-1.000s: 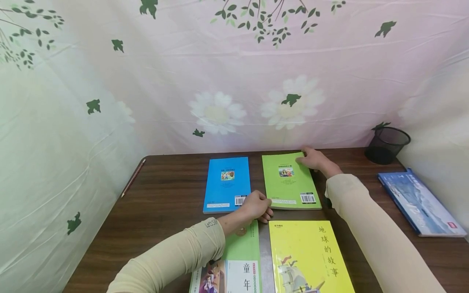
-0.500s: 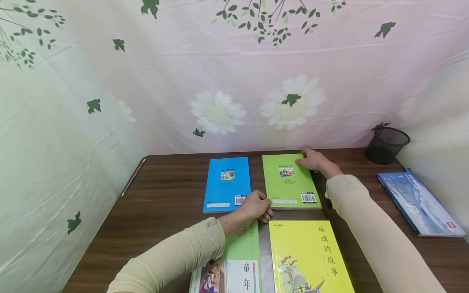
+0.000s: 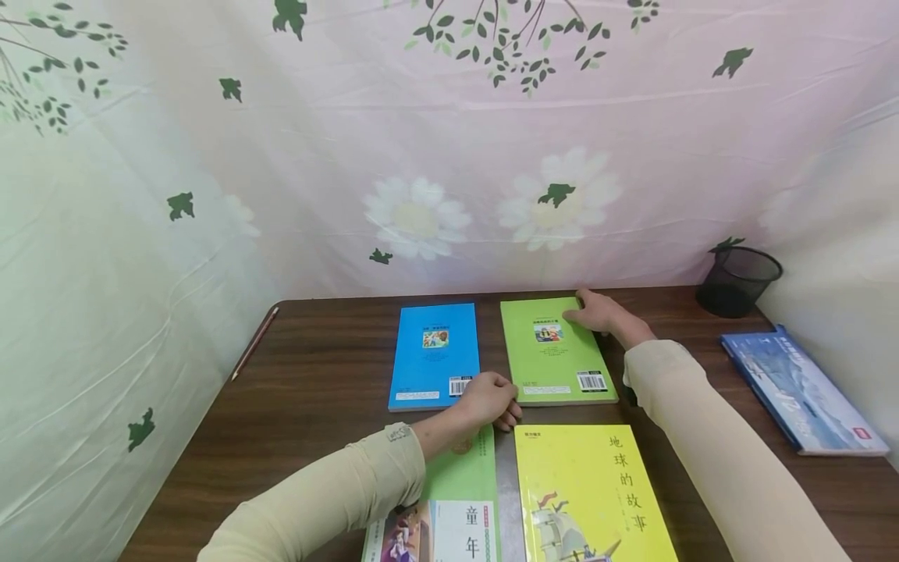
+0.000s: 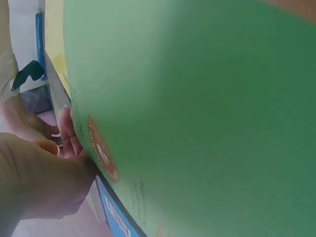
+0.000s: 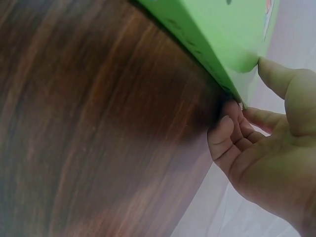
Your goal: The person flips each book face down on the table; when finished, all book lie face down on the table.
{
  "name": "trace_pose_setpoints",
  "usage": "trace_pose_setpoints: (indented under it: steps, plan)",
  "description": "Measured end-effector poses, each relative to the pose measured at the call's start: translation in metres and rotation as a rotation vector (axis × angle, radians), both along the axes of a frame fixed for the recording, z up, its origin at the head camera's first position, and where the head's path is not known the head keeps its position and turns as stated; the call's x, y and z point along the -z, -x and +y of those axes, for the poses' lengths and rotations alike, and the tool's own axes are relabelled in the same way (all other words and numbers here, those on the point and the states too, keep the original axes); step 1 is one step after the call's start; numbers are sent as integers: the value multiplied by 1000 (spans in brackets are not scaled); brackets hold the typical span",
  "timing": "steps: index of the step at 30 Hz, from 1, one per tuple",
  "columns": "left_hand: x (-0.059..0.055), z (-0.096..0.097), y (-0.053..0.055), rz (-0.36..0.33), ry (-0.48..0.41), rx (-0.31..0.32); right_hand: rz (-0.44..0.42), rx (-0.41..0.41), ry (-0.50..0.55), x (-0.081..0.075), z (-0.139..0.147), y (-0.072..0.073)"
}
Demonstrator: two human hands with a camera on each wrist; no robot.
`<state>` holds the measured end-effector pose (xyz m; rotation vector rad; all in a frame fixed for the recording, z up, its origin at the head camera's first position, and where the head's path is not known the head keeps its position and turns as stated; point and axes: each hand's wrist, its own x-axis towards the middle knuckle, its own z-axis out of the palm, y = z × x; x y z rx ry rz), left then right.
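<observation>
A lime-green book [image 3: 555, 351] lies back cover up at the back of the table, barcode toward the person. My right hand [image 3: 605, 314] pinches its far right corner, thumb on the cover; in the right wrist view the fingers [image 5: 232, 133] curl at the corner's edge. My left hand [image 3: 489, 400] is at the near left corner, its fingertips closed around that corner, partly hidden by the hand itself. Left of it lies a blue book [image 3: 435, 355], also barcode toward the person. In front are a green-and-white book [image 3: 463, 484], partly under the left forearm, and a yellow book [image 3: 590, 484].
At the back right stands a black mesh pen holder [image 3: 739, 281]. A thick blue-and-white book [image 3: 804, 390] lies along the right side. A pencil [image 3: 254, 343] rests along the left edge of the dark wooden table [image 3: 309, 390]. Printed fabric [image 3: 316, 156] hangs around the table.
</observation>
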<state>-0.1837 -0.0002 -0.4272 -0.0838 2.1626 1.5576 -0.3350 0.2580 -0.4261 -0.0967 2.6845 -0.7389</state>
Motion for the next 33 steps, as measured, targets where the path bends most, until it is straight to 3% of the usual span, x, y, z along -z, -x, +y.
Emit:
trace_pose_setpoints:
  steps: [10,16,21,28,33]
  plan:
    - [-9,-16,1,30,-50,34,8,-4,1,7,1,2]
    - [-21,-40,1,86,-88,66,16,-10,-6,7,1,2]
    - [-35,-65,-1,76,-120,78,17,-7,-4,8,1,2]
    - [-46,-98,-12,89,-76,132,29,-4,8,9,-1,2]
    - [-48,-113,-18,99,-45,135,38,3,2,7,-2,0]
